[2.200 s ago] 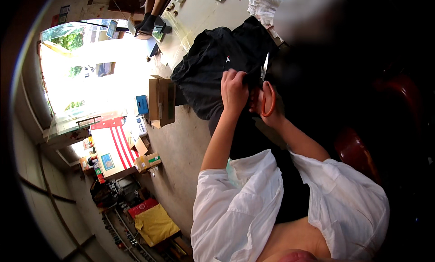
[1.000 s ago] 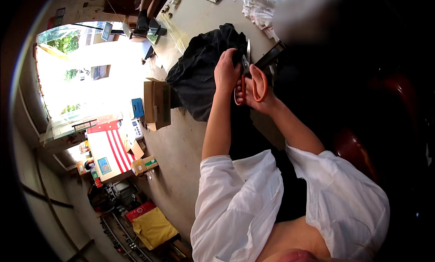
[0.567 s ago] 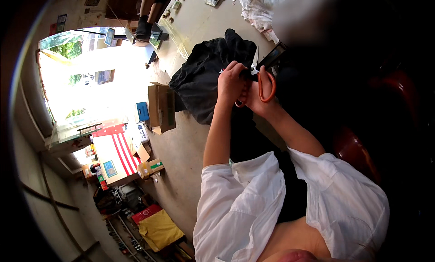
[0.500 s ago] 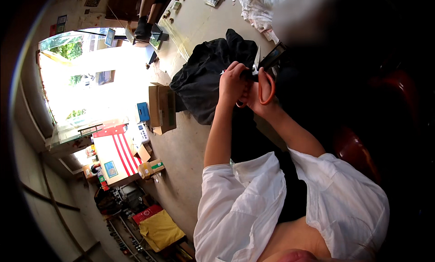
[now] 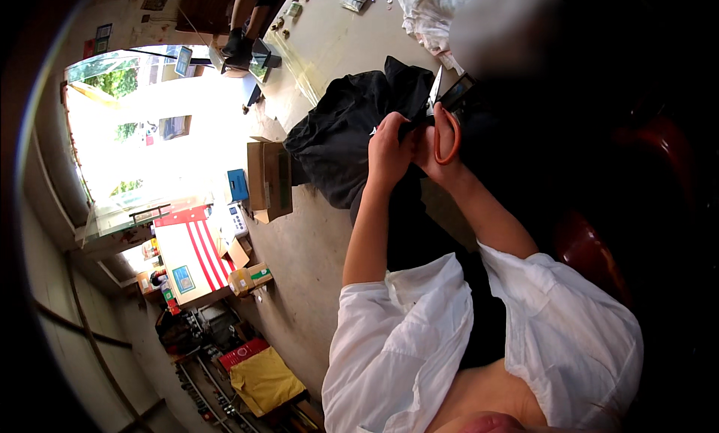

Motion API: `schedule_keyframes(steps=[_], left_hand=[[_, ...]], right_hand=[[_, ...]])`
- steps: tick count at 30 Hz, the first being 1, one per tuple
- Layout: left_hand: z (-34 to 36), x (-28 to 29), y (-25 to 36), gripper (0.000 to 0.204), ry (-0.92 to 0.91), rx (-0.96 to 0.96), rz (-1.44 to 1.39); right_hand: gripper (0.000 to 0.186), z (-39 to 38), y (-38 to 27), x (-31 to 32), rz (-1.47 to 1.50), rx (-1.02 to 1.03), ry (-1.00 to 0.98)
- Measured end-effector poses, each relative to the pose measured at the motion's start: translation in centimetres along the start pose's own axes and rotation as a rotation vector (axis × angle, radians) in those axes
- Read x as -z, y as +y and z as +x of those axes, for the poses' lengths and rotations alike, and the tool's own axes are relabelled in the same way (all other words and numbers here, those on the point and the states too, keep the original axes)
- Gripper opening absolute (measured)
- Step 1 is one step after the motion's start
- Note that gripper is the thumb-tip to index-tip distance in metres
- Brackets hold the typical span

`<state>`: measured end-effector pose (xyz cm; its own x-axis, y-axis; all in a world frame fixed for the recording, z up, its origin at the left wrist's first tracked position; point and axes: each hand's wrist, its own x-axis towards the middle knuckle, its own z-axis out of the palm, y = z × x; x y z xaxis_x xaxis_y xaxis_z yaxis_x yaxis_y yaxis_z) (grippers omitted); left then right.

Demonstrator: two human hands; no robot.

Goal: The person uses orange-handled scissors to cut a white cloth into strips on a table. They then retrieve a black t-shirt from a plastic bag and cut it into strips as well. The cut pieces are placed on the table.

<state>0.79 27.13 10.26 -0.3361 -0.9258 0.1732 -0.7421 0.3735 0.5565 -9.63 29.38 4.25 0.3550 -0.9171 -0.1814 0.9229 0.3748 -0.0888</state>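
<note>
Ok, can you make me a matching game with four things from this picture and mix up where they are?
Things
1. scissors
2. black garment
3. cardboard box
4. white cloth

Places
A. next to the blue box
B. in the right hand
C. near the picture's top edge
D. gripped by the left hand

Pairs: 1-B, 2-D, 3-A, 4-C

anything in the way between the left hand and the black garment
Nothing visible: the left hand holds the black garment directly. The right hand, holding the orange-handled scissors, is beside the left, not between.
</note>
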Motion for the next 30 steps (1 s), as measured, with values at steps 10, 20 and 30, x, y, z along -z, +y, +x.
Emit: schedule_keyframes(steps=[10,20,30], left_hand=[[2.4,0.2,-2.2,0.022,0.087,-0.014,0.177],[4.4,-1.0,-3.2,0.039,-0.234,0.093,0.146],[3.6,-2.4,-4.9,0.075,-0.059,0.421,0.548]], right_hand=[[0.048,0.3,-0.1,0.7,-0.854,0.051,0.087],[0.047,-0.8,-0.3,0.4,-0.474,-0.122,0.137],[0.054,-0.1,1.8,1.9,-0.272,-0.292,0.176]])
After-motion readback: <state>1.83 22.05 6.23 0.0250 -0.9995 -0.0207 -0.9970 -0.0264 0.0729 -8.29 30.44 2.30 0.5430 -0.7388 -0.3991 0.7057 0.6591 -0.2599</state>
